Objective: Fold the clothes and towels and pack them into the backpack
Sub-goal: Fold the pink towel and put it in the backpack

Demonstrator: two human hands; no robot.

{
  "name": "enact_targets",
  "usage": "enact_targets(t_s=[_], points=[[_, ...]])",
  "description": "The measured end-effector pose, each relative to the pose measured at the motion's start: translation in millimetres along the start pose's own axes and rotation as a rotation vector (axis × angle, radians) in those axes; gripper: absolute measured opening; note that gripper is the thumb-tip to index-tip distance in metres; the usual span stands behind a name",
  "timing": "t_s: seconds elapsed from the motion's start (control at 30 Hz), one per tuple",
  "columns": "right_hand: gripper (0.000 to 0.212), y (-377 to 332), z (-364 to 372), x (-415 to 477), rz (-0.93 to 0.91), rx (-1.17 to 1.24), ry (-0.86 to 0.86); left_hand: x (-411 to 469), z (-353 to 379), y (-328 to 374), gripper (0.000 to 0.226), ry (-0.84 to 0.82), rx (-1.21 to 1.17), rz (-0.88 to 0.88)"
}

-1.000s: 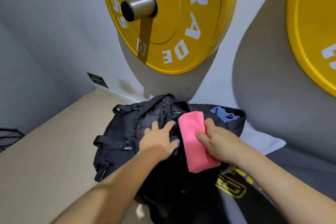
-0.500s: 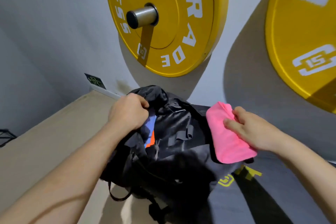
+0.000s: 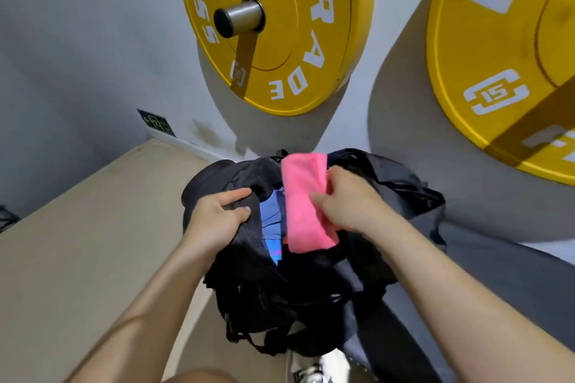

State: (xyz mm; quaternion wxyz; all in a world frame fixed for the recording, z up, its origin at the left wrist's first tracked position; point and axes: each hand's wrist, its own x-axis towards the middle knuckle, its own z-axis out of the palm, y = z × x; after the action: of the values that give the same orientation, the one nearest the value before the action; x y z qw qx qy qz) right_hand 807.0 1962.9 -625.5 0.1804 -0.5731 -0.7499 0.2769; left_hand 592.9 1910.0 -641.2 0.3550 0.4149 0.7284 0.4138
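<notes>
Backpack (image 3: 311, 283) stands on the floor; left hand (image 3: 217, 221) grips its black flap, holding the mouth wide; right hand (image 3: 351, 202) pinches the folded pink towel (image 3: 303, 196) above the opening, presumably for insertion.

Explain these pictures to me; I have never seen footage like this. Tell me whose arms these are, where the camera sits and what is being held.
There is no machine here: the two bare arms belong to a person who wears a wide-angle camera on the head, so you look down along them. The left hand grips the rim of a black fabric backpack and holds its mouth open. The right hand holds a folded pink towel over that mouth. A blue garment lies inside. The backpack rests where a beige surface meets a dark grey mat. On the wall behind are a round yellow weight plate on a steel peg and a second yellow plate.
</notes>
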Motion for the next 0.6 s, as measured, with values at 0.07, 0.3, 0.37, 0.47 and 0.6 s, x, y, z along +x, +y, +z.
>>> enact_targets(t_s=[0.07, 0.3, 0.37, 0.47, 0.6], points=[[0.015, 1, 46, 0, 0.041, -0.049, -0.161, 0, -2, -5, 0.034, -0.03, -0.032, -0.003], [0.024, -3, 84, 9, 0.135, 0.271, -0.21, 0, -11, -8, 0.037, 0.032, -0.163, 0.209], [0.025, -13, 94, 14, 0.121, 0.28, -0.189, 1, -10, -5, 0.037, 0.019, -0.204, 0.253], [0.01, -16, 123, 12, 0.091, 0.061, -0.262, 1, -10, -5, 0.038, 0.007, -0.228, 0.279], [0.015, -4, 141, 14, 0.142, 0.021, -0.368, 4, -15, -16, 0.038, -0.036, -0.232, 0.256]])
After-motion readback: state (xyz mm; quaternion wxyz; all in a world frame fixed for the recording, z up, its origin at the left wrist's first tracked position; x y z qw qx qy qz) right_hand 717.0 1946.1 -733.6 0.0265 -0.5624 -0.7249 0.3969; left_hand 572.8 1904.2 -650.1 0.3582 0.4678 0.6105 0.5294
